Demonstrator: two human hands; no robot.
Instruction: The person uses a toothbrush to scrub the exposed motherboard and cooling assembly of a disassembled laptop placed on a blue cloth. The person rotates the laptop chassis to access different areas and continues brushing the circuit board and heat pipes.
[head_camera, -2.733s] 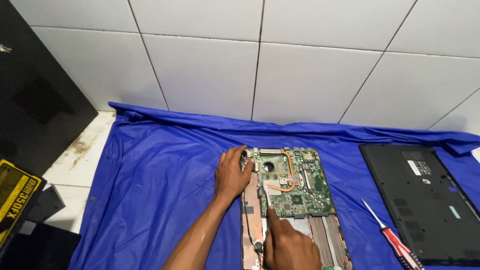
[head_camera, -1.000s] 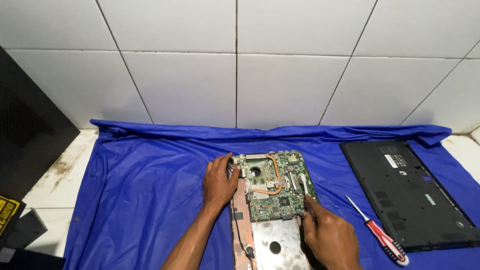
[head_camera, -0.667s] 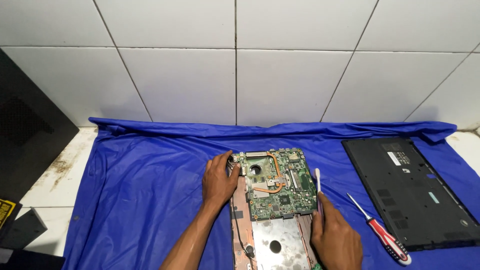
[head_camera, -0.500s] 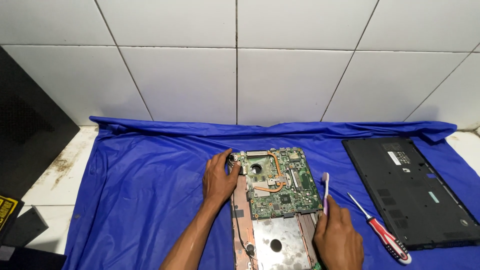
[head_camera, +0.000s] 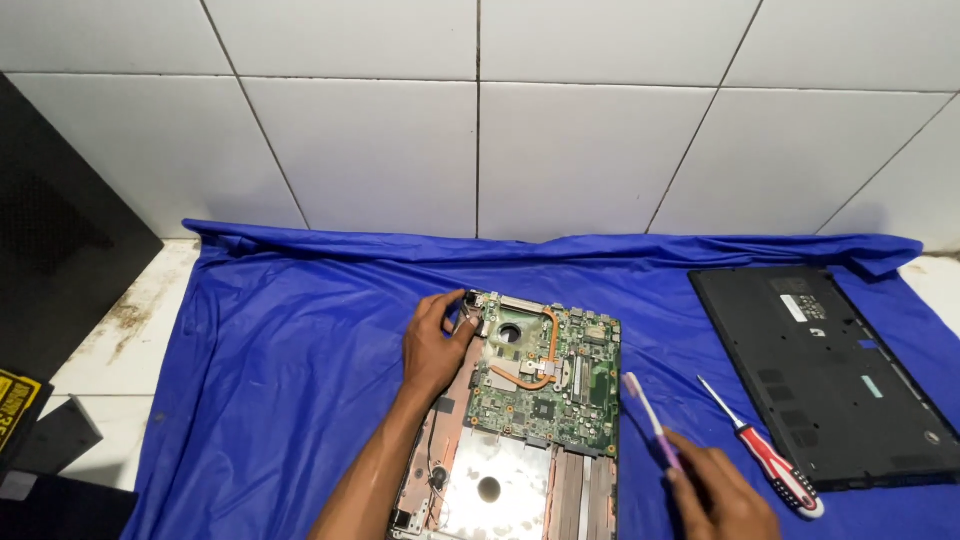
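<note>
An opened laptop base (head_camera: 500, 485) lies on a blue cloth (head_camera: 280, 360), with its green motherboard (head_camera: 550, 375) and copper heat pipe showing. My left hand (head_camera: 435, 345) rests on the board's upper left corner, fingers curled at the edge. My right hand (head_camera: 720, 495) is to the right of the laptop and holds a toothbrush (head_camera: 650, 420) with a purple and white handle, its head pointing up and away near the board's right edge.
A red-handled screwdriver (head_camera: 765, 455) lies on the cloth right of my right hand. The black laptop bottom cover (head_camera: 830, 375) lies further right. White tiled wall stands behind. A black panel (head_camera: 60, 240) and dark items sit at the left.
My right hand moved from the laptop's lower middle to its right side and picked up the toothbrush. The left hand stayed on the board's corner. The view has shifted slightly.
</note>
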